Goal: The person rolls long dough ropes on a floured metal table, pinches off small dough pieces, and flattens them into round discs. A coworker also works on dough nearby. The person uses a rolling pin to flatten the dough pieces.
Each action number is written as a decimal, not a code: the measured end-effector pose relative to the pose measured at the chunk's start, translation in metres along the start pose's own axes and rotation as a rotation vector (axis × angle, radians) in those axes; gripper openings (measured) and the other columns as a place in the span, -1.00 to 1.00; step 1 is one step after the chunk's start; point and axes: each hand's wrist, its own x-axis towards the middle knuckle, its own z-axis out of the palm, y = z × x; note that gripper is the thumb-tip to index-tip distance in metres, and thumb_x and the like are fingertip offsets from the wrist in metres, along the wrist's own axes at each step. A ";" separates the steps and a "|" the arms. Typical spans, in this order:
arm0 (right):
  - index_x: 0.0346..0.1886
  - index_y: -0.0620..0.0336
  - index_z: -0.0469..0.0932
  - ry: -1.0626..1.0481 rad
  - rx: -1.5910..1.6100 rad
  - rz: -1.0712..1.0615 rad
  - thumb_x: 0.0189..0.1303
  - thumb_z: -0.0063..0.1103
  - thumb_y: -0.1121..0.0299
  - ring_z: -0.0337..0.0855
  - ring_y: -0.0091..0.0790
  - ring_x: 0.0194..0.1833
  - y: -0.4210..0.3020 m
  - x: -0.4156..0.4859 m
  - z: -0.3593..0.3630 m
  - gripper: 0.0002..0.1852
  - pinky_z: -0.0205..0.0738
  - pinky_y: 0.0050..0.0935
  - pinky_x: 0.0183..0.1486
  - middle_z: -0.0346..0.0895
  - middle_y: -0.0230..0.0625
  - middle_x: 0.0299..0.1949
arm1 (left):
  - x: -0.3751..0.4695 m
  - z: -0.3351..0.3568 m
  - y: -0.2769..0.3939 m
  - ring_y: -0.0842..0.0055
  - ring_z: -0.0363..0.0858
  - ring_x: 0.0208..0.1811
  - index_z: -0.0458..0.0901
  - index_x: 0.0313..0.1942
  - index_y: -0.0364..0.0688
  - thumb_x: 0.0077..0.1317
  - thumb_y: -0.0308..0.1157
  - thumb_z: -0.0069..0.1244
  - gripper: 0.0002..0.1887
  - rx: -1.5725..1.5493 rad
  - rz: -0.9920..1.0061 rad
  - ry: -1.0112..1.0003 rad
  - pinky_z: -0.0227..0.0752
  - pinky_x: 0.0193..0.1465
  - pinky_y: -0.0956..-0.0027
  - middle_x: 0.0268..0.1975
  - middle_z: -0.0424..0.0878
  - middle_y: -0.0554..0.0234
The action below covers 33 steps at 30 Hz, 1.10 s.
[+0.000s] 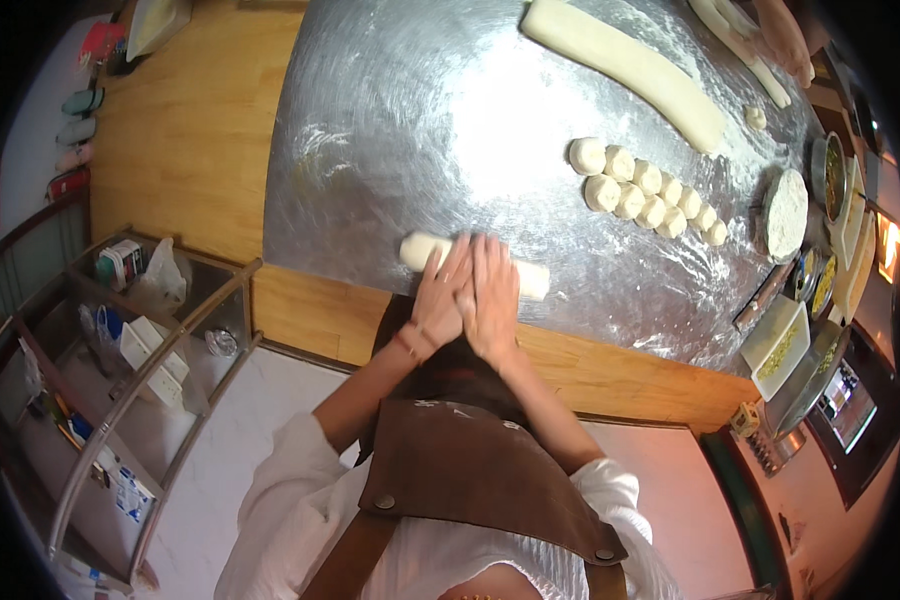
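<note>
Both my hands press side by side on a short dough roll (534, 280) near the front edge of the floured metal worktop (360, 195). My left hand (444, 300) lies over its middle, fingers stretched forward. Against it, my right hand (493, 296) lies flat with its fingers together. The roll's ends stick out on both sides, and its middle is hidden under the hands. Beyond them, to the right, stand two rows of small dough pieces (630, 199). A long thick dough log (630, 71) rests farther back.
At the upper right, another person's hand (787, 49) is by thinner dough strips (727, 34). A bowl of flour (786, 214), a rolling pin (765, 292) and a tray with chopped green filling (776, 349) line the right edge. A metal-framed shelf (150, 360) stands at the left.
</note>
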 end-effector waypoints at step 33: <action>0.39 0.20 0.13 0.036 -0.469 -0.040 0.07 0.24 -0.06 -0.01 0.13 0.42 0.025 0.056 -0.051 -0.11 -0.20 0.25 0.39 -0.01 -0.02 0.45 | 0.026 -0.046 -0.099 0.18 0.23 0.36 0.32 0.29 -0.16 0.22 0.07 0.01 -0.28 0.125 0.323 0.169 0.05 0.38 0.04 0.32 0.32 0.07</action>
